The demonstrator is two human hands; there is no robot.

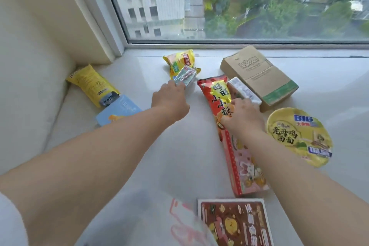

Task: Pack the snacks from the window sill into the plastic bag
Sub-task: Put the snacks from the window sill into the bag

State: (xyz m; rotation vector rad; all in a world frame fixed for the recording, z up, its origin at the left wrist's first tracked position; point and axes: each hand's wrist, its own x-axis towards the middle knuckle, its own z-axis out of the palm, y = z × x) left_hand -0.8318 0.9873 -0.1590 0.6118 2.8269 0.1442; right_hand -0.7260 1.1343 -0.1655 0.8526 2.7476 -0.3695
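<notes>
Yellow crinkled foil lies at the far left: a chip bag (90,84) tucked into the corner of the sill (139,146), with a pale blue packet (117,109) just beside its open end. Both sit well apart from either hand. Next along, the left hand (169,100) reaches forward and its fingers pinch the near edge of a small silvery pack (184,76), which rests against a yellow snack bag (179,62) close to the glass. That pack lies straight ahead of the grip, so a plain pull back toward the body should free it.

Right of that, a long red snack bag (221,94) runs lengthwise from the window toward the person. The right hand (243,116) lies across its middle, fingers curled at a small white box (244,91) wedged between the red bag and a brown carton (259,74); whether they hold it I cannot tell. A noodle bowl (299,136) sits further right.

Thin white plastic (179,219), apparently the bag, lies at the near edge beside a brown box (233,223), nearer the left arm.
</notes>
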